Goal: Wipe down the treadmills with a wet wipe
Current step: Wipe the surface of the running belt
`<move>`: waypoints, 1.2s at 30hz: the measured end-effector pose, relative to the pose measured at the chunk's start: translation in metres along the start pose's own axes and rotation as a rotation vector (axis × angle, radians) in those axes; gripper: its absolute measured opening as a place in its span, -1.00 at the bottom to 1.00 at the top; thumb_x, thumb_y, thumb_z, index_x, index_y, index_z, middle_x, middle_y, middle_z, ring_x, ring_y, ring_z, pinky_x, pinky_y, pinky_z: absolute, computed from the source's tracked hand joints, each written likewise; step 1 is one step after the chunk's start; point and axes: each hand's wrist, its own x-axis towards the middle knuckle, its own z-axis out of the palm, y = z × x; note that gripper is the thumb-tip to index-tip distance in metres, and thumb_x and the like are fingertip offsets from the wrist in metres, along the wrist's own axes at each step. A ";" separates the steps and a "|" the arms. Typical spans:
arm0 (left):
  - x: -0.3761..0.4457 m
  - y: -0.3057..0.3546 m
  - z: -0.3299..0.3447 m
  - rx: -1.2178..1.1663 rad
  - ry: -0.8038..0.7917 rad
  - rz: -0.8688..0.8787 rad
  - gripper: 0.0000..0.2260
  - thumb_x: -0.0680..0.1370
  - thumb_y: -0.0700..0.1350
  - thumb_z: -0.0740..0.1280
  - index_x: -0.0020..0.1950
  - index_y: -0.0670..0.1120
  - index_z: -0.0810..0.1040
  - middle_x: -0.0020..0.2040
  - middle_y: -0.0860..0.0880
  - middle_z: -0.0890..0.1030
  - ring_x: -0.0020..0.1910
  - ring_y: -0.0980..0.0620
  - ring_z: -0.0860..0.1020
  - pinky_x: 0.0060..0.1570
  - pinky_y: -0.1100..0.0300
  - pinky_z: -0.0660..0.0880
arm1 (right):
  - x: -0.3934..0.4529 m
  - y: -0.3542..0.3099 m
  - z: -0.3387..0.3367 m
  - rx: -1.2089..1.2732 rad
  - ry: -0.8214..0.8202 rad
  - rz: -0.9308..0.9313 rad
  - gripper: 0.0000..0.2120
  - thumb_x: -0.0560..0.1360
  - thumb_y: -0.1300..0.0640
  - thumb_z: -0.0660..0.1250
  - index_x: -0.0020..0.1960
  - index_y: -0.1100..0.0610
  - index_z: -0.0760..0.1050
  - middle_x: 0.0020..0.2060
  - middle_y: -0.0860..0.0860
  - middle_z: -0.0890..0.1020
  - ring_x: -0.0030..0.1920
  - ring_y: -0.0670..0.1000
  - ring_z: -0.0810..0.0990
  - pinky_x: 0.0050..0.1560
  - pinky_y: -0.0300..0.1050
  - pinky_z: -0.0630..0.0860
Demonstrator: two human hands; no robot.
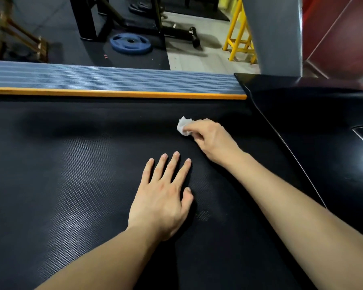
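Mid-job, I judge: the right hand pinches the wipe on the belt, left hand flat and open, side rail seemingly unwiped.

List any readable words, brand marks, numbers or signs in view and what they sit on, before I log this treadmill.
None can be read.
Treadmill belt: no print visible.
Black motor cover: a shiny plate at its right edge, too blurred and cropped to read.
Blue weight plate: any markings too small.
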 end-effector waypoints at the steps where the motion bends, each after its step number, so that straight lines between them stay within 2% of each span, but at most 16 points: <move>1: 0.000 0.000 0.000 0.006 0.002 0.002 -0.39 0.61 0.19 -0.19 0.68 0.12 -0.10 0.68 0.00 -0.08 0.66 -0.04 -0.14 0.60 -0.09 -0.18 | 0.000 0.012 -0.005 -0.058 0.002 -0.007 -0.73 0.51 0.24 0.26 0.12 0.12 0.67 0.01 0.12 0.69 0.01 0.16 0.61 0.06 -0.03 0.51; 3: 0.000 -0.001 0.000 0.006 0.006 -0.001 -0.39 0.61 0.19 -0.20 0.67 0.12 -0.12 0.68 0.01 -0.11 0.65 -0.04 -0.17 0.59 -0.08 -0.19 | 0.001 0.048 -0.024 -0.212 0.061 0.195 -0.67 0.52 0.14 0.18 0.13 0.13 0.66 0.08 0.17 0.67 0.08 0.21 0.61 0.10 -0.01 0.50; 5: 0.000 0.000 0.001 0.001 0.010 -0.002 -0.39 0.61 0.19 -0.20 0.67 0.13 -0.13 0.68 0.02 -0.13 0.65 -0.03 -0.19 0.59 -0.08 -0.21 | -0.009 0.083 -0.041 -0.319 0.138 0.524 -0.67 0.55 0.24 0.20 0.23 0.12 0.63 0.15 0.20 0.63 0.17 0.27 0.58 0.13 0.00 0.47; 7: -0.001 0.001 0.000 -0.011 0.011 -0.005 -0.39 0.60 0.19 -0.20 0.67 0.13 -0.12 0.68 0.02 -0.12 0.65 -0.03 -0.18 0.60 -0.08 -0.20 | -0.015 0.092 -0.043 -0.306 0.221 0.669 -0.62 0.55 0.34 0.20 0.26 0.11 0.62 0.17 0.23 0.62 0.18 0.30 0.57 0.16 0.03 0.47; 10: 0.000 0.001 0.001 -0.006 0.009 -0.006 -0.38 0.60 0.19 -0.21 0.67 0.12 -0.11 0.68 0.01 -0.10 0.65 -0.04 -0.16 0.60 -0.08 -0.19 | -0.008 0.041 -0.025 -0.158 0.222 0.549 -0.66 0.52 0.34 0.23 0.17 0.11 0.66 0.13 0.23 0.65 0.14 0.28 0.60 0.13 0.01 0.48; 13: 0.001 0.002 0.000 0.023 0.002 -0.009 -0.36 0.58 0.19 -0.24 0.68 0.11 -0.12 0.68 0.00 -0.10 0.65 -0.05 -0.16 0.59 -0.08 -0.20 | -0.017 -0.023 0.003 -0.024 0.029 0.165 -0.71 0.45 0.33 0.27 0.05 0.12 0.67 0.00 0.15 0.68 0.03 0.21 0.61 -0.01 0.00 0.52; 15: 0.000 0.001 0.001 0.018 -0.004 -0.012 -0.36 0.58 0.20 -0.25 0.68 0.11 -0.12 0.68 0.00 -0.09 0.65 -0.04 -0.16 0.59 -0.08 -0.20 | -0.028 -0.029 0.003 -0.033 -0.027 -0.010 -0.74 0.49 0.26 0.22 0.02 0.13 0.66 -0.03 0.11 0.68 -0.03 0.14 0.59 -0.08 -0.06 0.48; 17: 0.000 0.002 0.000 0.003 0.001 -0.017 -0.37 0.58 0.20 -0.24 0.67 0.12 -0.12 0.68 0.01 -0.10 0.65 -0.03 -0.17 0.60 -0.07 -0.21 | -0.031 0.004 -0.012 -0.142 0.052 0.083 -0.72 0.54 0.17 0.16 0.01 0.13 0.66 0.00 0.11 0.68 0.01 0.11 0.60 -0.04 -0.09 0.45; 20: -0.001 0.001 0.001 0.003 0.012 -0.020 -0.39 0.61 0.19 -0.21 0.67 0.13 -0.13 0.68 0.02 -0.11 0.65 -0.02 -0.18 0.60 -0.06 -0.20 | -0.048 0.074 -0.044 -0.206 0.225 0.606 -0.75 0.58 0.23 0.19 0.02 0.17 0.66 -0.01 0.10 0.66 0.10 0.21 0.60 -0.04 -0.13 0.39; 22: -0.001 0.002 0.002 0.002 0.016 -0.021 -0.39 0.61 0.19 -0.20 0.67 0.12 -0.09 0.68 0.01 -0.08 0.65 -0.03 -0.15 0.60 -0.07 -0.18 | -0.055 0.076 -0.044 -0.198 0.279 0.739 -0.70 0.53 0.30 0.20 0.13 0.17 0.66 0.06 0.20 0.66 0.11 0.30 0.59 0.08 0.00 0.48; 24: -0.001 0.002 0.002 0.006 0.005 -0.020 -0.38 0.60 0.19 -0.20 0.68 0.12 -0.06 0.68 0.00 -0.04 0.66 -0.04 -0.12 0.60 -0.07 -0.17 | -0.053 0.033 -0.031 -0.131 0.257 0.646 -0.68 0.51 0.26 0.21 0.13 0.10 0.67 0.07 0.21 0.66 0.10 0.29 0.60 0.10 0.05 0.52; 27: -0.001 0.001 0.003 0.022 0.005 -0.011 -0.36 0.58 0.19 -0.19 0.67 0.08 0.00 0.68 -0.02 0.01 0.66 -0.06 -0.07 0.60 -0.07 -0.14 | -0.058 -0.044 0.000 -0.011 0.058 0.240 -0.75 0.45 0.21 0.21 -0.01 0.11 0.64 -0.06 0.12 0.66 -0.01 0.20 0.59 -0.04 0.06 0.53; 30: -0.001 0.000 0.002 0.006 0.006 -0.006 -0.34 0.56 0.20 -0.21 0.67 0.08 0.00 0.68 -0.02 0.03 0.65 -0.06 -0.06 0.60 -0.07 -0.14 | -0.066 -0.047 0.002 -0.025 -0.060 0.045 -0.76 0.47 0.23 0.22 0.02 0.08 0.62 -0.01 0.08 0.66 -0.01 0.12 0.58 -0.04 -0.07 0.48; 32: 0.000 -0.001 0.004 0.000 0.017 -0.019 -0.34 0.55 0.20 -0.22 0.67 0.11 -0.01 0.68 -0.01 0.00 0.65 -0.04 -0.08 0.60 -0.07 -0.15 | -0.071 -0.001 -0.015 -0.204 0.023 0.159 -0.73 0.52 0.16 0.19 0.07 0.04 0.64 0.06 0.05 0.67 0.08 0.11 0.60 -0.03 -0.15 0.43; 34: 0.001 -0.001 0.007 0.006 0.015 -0.012 -0.35 0.56 0.20 -0.21 0.67 0.11 0.00 0.68 -0.02 0.01 0.65 -0.05 -0.06 0.60 -0.07 -0.14 | -0.089 0.050 -0.041 -0.347 0.137 0.480 -0.77 0.59 0.11 0.21 0.06 0.11 0.64 0.04 0.06 0.65 0.12 0.16 0.60 -0.07 -0.17 0.33; 36: 0.000 0.000 0.007 0.003 0.045 -0.019 -0.36 0.56 0.18 -0.15 0.65 0.08 0.12 0.66 -0.05 0.10 0.64 -0.08 0.02 0.60 -0.07 -0.08 | -0.104 0.069 -0.052 -0.347 0.172 0.650 -0.80 0.54 0.30 0.20 -0.01 0.21 0.60 0.05 0.17 0.61 0.10 0.24 0.58 -0.02 -0.07 0.44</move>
